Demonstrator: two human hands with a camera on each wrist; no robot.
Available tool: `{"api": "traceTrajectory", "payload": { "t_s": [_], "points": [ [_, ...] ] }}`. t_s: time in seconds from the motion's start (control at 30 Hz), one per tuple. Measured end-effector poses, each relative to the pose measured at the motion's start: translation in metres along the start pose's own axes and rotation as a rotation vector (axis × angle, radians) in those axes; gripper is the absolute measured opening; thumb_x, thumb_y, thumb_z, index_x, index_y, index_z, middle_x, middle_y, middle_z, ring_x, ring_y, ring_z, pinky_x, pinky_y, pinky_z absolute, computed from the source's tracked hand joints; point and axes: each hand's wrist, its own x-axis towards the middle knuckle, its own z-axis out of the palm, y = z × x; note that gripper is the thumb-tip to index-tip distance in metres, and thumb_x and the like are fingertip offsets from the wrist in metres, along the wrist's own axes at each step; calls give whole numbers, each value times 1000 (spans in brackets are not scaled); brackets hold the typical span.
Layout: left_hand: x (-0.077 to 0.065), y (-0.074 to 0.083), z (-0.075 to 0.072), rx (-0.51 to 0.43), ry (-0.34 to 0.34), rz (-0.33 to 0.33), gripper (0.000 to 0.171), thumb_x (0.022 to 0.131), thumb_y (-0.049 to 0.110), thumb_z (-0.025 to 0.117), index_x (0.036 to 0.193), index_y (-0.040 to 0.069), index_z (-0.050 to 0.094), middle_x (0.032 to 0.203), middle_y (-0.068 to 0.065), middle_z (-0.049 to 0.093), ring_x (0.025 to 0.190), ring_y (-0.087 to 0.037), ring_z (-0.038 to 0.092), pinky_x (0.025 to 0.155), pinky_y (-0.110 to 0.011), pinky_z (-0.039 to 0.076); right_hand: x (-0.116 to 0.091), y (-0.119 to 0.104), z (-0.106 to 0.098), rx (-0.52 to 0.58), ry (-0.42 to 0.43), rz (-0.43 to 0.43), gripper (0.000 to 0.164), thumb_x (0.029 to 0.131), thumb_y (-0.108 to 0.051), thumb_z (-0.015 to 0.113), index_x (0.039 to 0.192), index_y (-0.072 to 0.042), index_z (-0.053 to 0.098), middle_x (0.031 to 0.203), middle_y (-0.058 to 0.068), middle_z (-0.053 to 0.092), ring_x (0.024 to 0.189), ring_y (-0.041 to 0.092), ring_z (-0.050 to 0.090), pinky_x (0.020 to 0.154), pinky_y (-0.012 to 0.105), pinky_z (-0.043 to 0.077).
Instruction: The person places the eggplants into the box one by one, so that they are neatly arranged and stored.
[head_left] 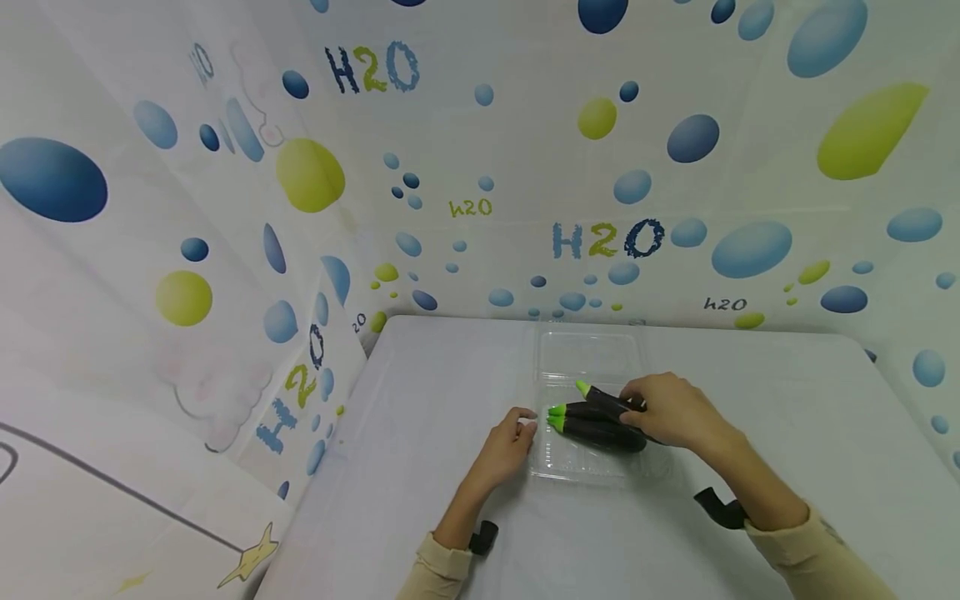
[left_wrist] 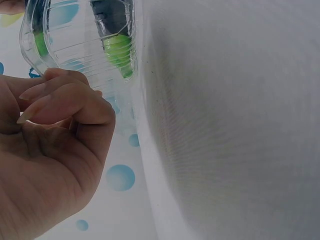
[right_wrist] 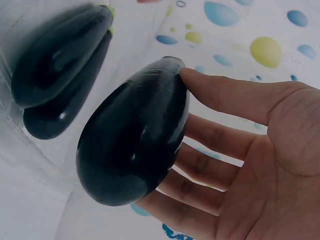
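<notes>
My right hand [head_left: 671, 408] grips a dark, glossy eggplant [right_wrist: 135, 135] between thumb and fingers, tilted above the clear plastic container [head_left: 577, 477]. Its bright green stem end [head_left: 582, 387] points to the far left. Two more eggplants [head_left: 600, 434] lie side by side in the container, green ends to the left; they also show in the right wrist view. At the container's left edge my left hand [head_left: 506, 446] holds the rim with curled fingers. The left wrist view shows the left hand's fingers [left_wrist: 65, 100] against the container corner; the exact thumb contact is hidden.
The container's clear lid half [head_left: 588, 354] lies opened out toward the back. Everything stands on a white table [head_left: 420, 400]. A wall covering [head_left: 517, 150] with blue and green spots rises behind and to the left of the table.
</notes>
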Motion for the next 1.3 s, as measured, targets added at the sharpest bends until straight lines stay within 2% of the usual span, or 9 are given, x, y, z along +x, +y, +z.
{"api": "traceTrajectory", "payload": {
  "t_s": [0.37, 0.53, 0.83, 1.3],
  "points": [
    [0, 1, -1, 1, 5, -8, 34, 111, 25, 50, 136, 3, 58, 77, -1, 61, 61, -11, 49, 54, -26, 40, 7, -11, 10, -39, -44, -36, 27, 89, -21, 82, 111, -5, 77, 96, 2, 75, 86, 20, 69, 71, 45, 57],
    [1, 2, -1, -1, 4, -7, 34, 111, 25, 50, 136, 3, 58, 78, 0, 61, 62, -11, 49, 54, -26, 40, 11, -14, 14, -70, -63, -63, 26, 89, -21, 83, 108, -6, 77, 90, -1, 72, 80, 15, 65, 66, 41, 55],
    [1, 2, -1, -4, 7, -15, 34, 112, 26, 50, 136, 4, 58, 77, 2, 59, 61, -11, 48, 53, -26, 39, 18, -19, 28, -113, -98, -83, 23, 87, -20, 86, 103, -6, 78, 95, 2, 74, 79, 14, 62, 66, 39, 54],
    [1, 3, -2, -15, 4, -11, 34, 112, 25, 49, 136, 4, 58, 76, 3, 59, 60, -10, 47, 53, -25, 38, 21, -29, 44, -203, -102, -150, 17, 82, -19, 88, 90, -9, 76, 84, 1, 71, 78, 16, 62, 67, 42, 54]
  ]
}}
